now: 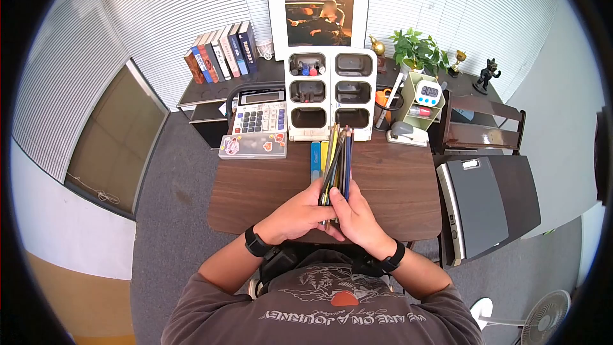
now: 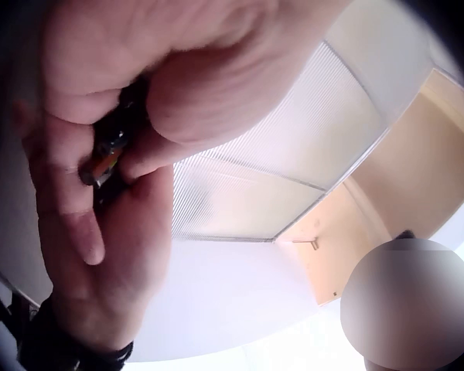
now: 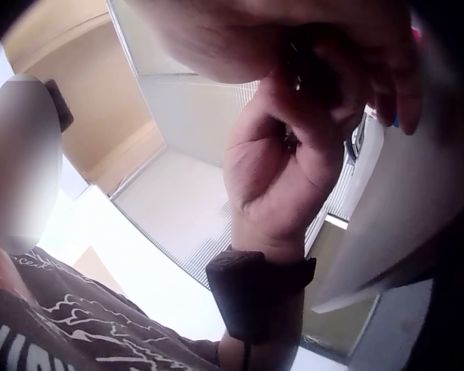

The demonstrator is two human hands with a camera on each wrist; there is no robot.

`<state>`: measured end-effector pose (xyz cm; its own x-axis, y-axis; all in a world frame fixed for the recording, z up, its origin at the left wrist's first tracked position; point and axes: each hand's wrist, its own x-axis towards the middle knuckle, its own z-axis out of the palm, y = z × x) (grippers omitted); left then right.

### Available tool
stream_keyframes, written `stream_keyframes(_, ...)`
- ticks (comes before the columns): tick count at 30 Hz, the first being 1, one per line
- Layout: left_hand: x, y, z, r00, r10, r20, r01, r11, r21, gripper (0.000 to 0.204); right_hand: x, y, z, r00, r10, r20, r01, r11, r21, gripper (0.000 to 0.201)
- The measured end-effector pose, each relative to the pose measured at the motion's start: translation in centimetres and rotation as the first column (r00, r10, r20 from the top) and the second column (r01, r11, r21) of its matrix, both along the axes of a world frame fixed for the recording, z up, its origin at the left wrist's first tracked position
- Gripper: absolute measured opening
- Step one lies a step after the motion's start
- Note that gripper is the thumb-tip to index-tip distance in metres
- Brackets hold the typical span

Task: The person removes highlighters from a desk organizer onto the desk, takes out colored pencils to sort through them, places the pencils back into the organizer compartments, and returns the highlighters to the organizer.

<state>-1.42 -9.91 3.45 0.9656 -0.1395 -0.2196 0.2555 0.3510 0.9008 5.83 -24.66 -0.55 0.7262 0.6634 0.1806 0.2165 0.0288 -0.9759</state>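
Note:
A bundle of pencils stands upright in front of my chest, close over the table's near part. My left hand grips it from the left, with the fingers wrapped round the lower part. From the other side my right hand holds the same bundle, its thumb lying across the pencils. In the left wrist view the pencil ends show between the two hands, while most of the bundle is hidden by palms and fingers. Just behind the left hand lie a blue case and a yellow item.
A white organizer with several dark compartments stands at the table's back; markers sit in its upper left ones. Left of it are a calculator and a stickered pencil box. A stapler and a green holder stand right.

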Motion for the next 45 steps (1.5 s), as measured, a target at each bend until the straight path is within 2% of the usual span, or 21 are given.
stream_keyframes(4,0.6,0.2,-0.8,0.998,-0.048,-0.030,0.045,0.993,-0.113,0.054,0.3,-0.1,0.9,0.999,-0.035,-0.011,0.034,0.994,-0.104,0.046)
stream_keyframes(10,1.0,0.2,-1.3,0.999,-0.051,0.001,0.050,0.986,-0.157,0.048,0.7,-0.2,0.9,0.997,-0.057,-0.048,0.051,0.990,-0.129,0.058)
stream_keyframes(11,1.0,0.0,-1.0,0.999,-0.050,-0.003,0.049,0.986,-0.157,0.048,0.8,-0.3,0.8,0.997,-0.045,-0.069,0.031,0.982,-0.187,0.061)
stream_keyframes(13,1.0,-0.3,-0.6,0.999,-0.021,-0.033,0.018,0.996,-0.088,0.044,1.0,-0.3,0.5,0.995,-0.032,-0.092,0.008,0.970,-0.244,0.064)
stream_keyframes(16,1.2,-0.5,-1.3,0.997,0.011,-0.078,-0.017,0.997,-0.070,0.040,1.3,-0.3,0.3,0.991,-0.014,-0.134,-0.021,0.966,-0.257,0.055)
stream_keyframes(19,1.2,-0.4,-0.4,1.000,-0.016,0.015,0.017,1.000,-0.018,0.038,1.3,-0.5,1.2,0.996,0.022,-0.084,-0.041,0.971,-0.235,0.064)
stream_keyframes(21,1.4,-0.6,-1.2,1.000,0.012,0.022,-0.011,1.000,-0.022,0.036,1.3,-0.7,2.0,0.998,0.027,0.049,-0.016,0.977,-0.214,0.062)
stream_keyframes(24,1.6,-0.8,-1.3,0.999,0.040,0.011,-0.040,0.999,0.003,0.033,1.9,-0.7,2.8,1.000,-0.011,0.014,0.014,0.982,-0.187,0.050)
stream_keyframes(26,1.7,-1.0,-0.6,0.999,0.039,-0.011,-0.039,0.999,0.029,0.032,2.8,0.1,2.8,0.937,0.047,-0.345,0.019,0.983,0.184,0.036)
stream_keyframes(27,1.7,-1.2,0.1,1.000,0.000,-0.003,0.000,0.996,0.085,0.031,3.7,-0.3,3.7,0.904,0.122,-0.409,-0.011,0.965,0.263,0.033)
stream_keyframes(29,2.2,-1.6,-0.2,0.997,-0.070,0.038,0.061,0.979,0.195,0.026,5.1,0.0,4.6,0.805,0.194,-0.560,0.059,0.914,0.401,0.034)
stream_keyframes(31,2.9,-2.0,0.0,0.997,-0.076,0.030,0.070,0.981,0.180,0.024,5.6,0.2,6.2,0.676,0.262,-0.689,0.131,0.877,0.462,0.028)
stream_keyframes(34,4.1,-2.0,-0.2,0.992,-0.120,0.043,0.113,0.983,0.146,0.017,7.1,-0.1,5.4,0.731,0.272,-0.626,0.098,0.866,0.490,0.017)
stream_keyframes(35,4.5,-2.1,-0.1,0.990,-0.138,0.010,0.135,0.981,0.140,0.017,6.7,0.0,6.3,0.723,0.229,-0.652,0.170,0.856,0.489,0.014)
stream_keyframes(38,5.4,-2.2,-0.2,0.982,-0.191,0.003,0.188,0.968,0.166,0.025,7.4,-0.4,6.7,0.771,0.211,-0.601,0.139,0.865,0.482,0.016)
stream_keyframes(40,5.9,-2.2,-0.2,0.979,-0.189,0.074,0.147,0.912,0.382,0.036,8.0,-0.8,7.2,0.867,0.061,-0.494,0.190,0.877,0.441,0.016)
stream_keyframes(41,6.4,-1.3,0.1,0.974,-0.222,0.034,0.185,0.877,0.444,0.048,8.6,-1.1,7.2,0.918,-0.019,-0.396,0.201,0.883,0.424,0.016)
stream_keyframes(42,6.1,-0.7,0.6,0.993,-0.116,0.030,0.085,0.853,0.516,0.047,9.2,-1.5,7.2,0.952,-0.096,-0.290,0.214,0.888,0.408,0.017)
stream_keyframes(43,6.3,0.1,1.0,0.996,-0.085,0.027,0.058,0.842,0.536,0.042,9.6,-1.8,7.0,0.962,-0.204,-0.184,0.258,0.901,0.350,0.017)
stream_keyframes(44,6.7,1.0,1.4,0.998,-0.054,0.026,0.030,0.830,0.557,0.038,10.2,-1.9,6.5,0.961,-0.206,-0.186,0.261,0.901,0.347,0.017)
stream_keyframes(45,7.3,2.0,1.6,0.998,-0.057,0.028,0.034,0.850,0.525,0.033,10.9,-2.0,5.6,0.957,-0.278,-0.083,0.291,0.911,0.292,0.016)
